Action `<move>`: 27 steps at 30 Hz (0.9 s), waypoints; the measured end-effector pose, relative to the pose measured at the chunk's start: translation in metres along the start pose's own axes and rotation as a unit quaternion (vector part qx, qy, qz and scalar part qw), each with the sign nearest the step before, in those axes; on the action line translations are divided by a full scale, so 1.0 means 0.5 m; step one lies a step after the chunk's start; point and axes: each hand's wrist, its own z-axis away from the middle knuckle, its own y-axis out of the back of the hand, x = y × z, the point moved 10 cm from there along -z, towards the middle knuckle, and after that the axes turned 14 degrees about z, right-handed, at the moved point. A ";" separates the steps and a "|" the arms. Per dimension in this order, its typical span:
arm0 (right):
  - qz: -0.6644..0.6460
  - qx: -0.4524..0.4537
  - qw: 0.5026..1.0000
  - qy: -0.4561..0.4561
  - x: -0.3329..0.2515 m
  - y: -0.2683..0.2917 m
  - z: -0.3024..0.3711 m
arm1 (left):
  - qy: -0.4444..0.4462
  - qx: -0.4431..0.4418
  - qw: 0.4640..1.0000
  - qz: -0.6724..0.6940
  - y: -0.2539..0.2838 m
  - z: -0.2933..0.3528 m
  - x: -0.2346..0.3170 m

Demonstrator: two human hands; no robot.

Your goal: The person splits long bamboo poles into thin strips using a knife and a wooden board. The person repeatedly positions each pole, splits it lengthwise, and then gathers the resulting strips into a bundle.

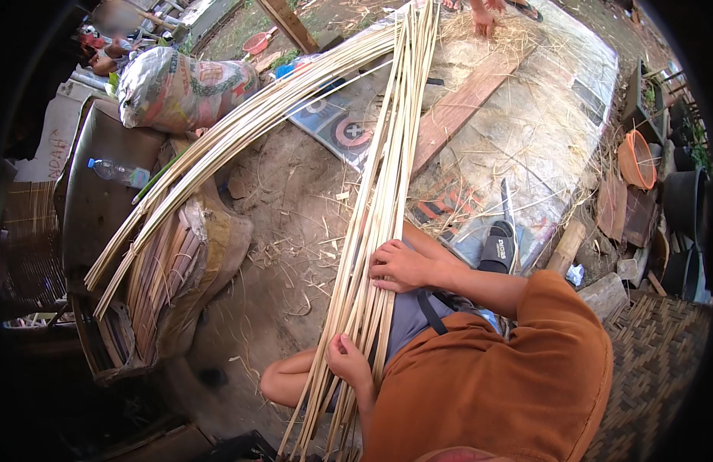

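A long bundle of pale, split bamboo strips (383,169) lies across my lap and runs away to the far edge. My right hand (403,266) is curled over the bundle's right side above my thigh, fingers bent onto the strips. Lower down, my left hand (349,360) is closed, thumb and fingers pinched together against the strips; exactly which strips they grip is hidden. A second bundle of bamboo strips (241,142) fans out to the left, its near ends resting over a worn sack (191,300) with slats showing.
A reddish plank (472,104) lies on a littered sheet (518,146). Beyond it, a co-worker's hand (483,23) reaches into shavings. A stuffed white sack (183,88) and a plastic bottle (118,171) are at left; an orange basin (637,159) stands at right. A sandal (497,248) sits near my leg.
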 end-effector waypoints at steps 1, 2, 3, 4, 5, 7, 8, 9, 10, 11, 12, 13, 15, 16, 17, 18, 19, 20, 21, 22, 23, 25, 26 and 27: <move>0.003 0.001 1.000 -0.003 0.001 0.002 0.001 | 0.022 -0.006 0.999 0.034 0.002 -0.004 -0.005; 0.003 0.005 1.000 -0.009 0.004 0.007 0.000 | 0.044 -0.012 0.997 0.068 0.005 -0.008 -0.008; 0.002 0.009 1.000 -0.014 0.004 0.009 0.001 | 0.069 -0.035 0.993 0.093 0.003 -0.010 -0.014; 0.000 0.012 1.000 -0.020 0.004 0.011 0.002 | 0.094 -0.056 0.987 0.119 0.003 -0.012 -0.020; -0.001 0.022 1.000 -0.021 0.005 0.018 0.000 | 0.119 -0.077 0.979 0.145 0.003 -0.013 -0.023; -0.007 0.035 0.999 -0.022 0.004 0.038 -0.002 | 0.119 -0.077 0.982 0.128 0.035 -0.006 -0.004; -0.004 0.034 0.999 -0.019 0.007 0.049 -0.004 | 0.121 -0.074 0.983 0.119 0.054 -0.003 0.001; -0.008 0.031 0.999 -0.012 0.006 0.063 -0.008 | 0.123 -0.076 0.984 0.104 0.082 0.002 -0.004; -0.018 0.027 0.999 -0.003 -0.002 0.069 -0.013 | 0.113 -0.078 0.987 0.084 0.116 0.003 -0.019; -0.003 0.033 0.999 -0.005 -0.005 0.080 -0.012 | 0.144 -0.075 0.979 0.124 0.152 0.012 -0.041; 0.012 0.039 0.999 -0.003 -0.006 0.091 -0.012 | 0.174 -0.067 0.969 0.165 0.188 0.021 -0.055; 0.021 0.036 0.999 -0.004 -0.003 0.094 -0.014 | 0.185 -0.048 0.970 0.149 0.240 0.025 -0.053; 0.024 0.027 0.999 -0.022 0.012 0.084 -0.010 | 0.205 -0.004 0.970 0.133 0.368 0.042 -0.077; 0.022 0.021 0.999 -0.036 0.027 0.073 -0.008 | 0.210 0.022 0.968 0.137 0.430 0.058 -0.110; 0.019 0.043 0.998 -0.031 0.036 0.069 -0.008 | 0.224 0.052 0.964 0.135 0.488 0.080 -0.141; 0.019 0.068 0.997 -0.027 0.039 0.070 -0.011 | 0.234 0.080 0.959 0.135 0.537 0.095 -0.167; 0.011 0.066 0.997 -0.037 0.041 0.062 -0.007 | 0.244 0.106 0.955 0.134 0.572 0.123 -0.190; 0.008 0.066 0.997 -0.043 0.044 0.063 -0.014 | 0.258 0.113 0.952 0.119 0.576 0.150 -0.210; 0.006 0.069 0.996 -0.051 0.044 0.067 -0.025 | 0.269 0.118 0.950 0.105 0.577 0.167 -0.224; -0.003 0.051 0.998 -0.044 0.035 0.062 -0.037 | 0.281 0.123 0.947 0.091 0.576 0.182 -0.237; -0.011 0.030 0.999 -0.038 0.022 0.056 -0.045 | 0.241 0.140 0.960 0.038 0.582 0.183 -0.227; -0.008 -0.008 1.000 -0.015 -0.004 0.037 -0.062 | 0.157 0.177 0.969 -0.069 0.573 0.178 -0.196; -0.021 -0.007 1.000 0.000 -0.024 0.032 -0.071 | 0.148 0.200 0.960 -0.131 0.582 0.166 -0.168; -0.035 -0.004 0.999 0.016 -0.045 0.026 -0.083 | 0.140 0.223 0.945 -0.193 0.594 0.155 -0.141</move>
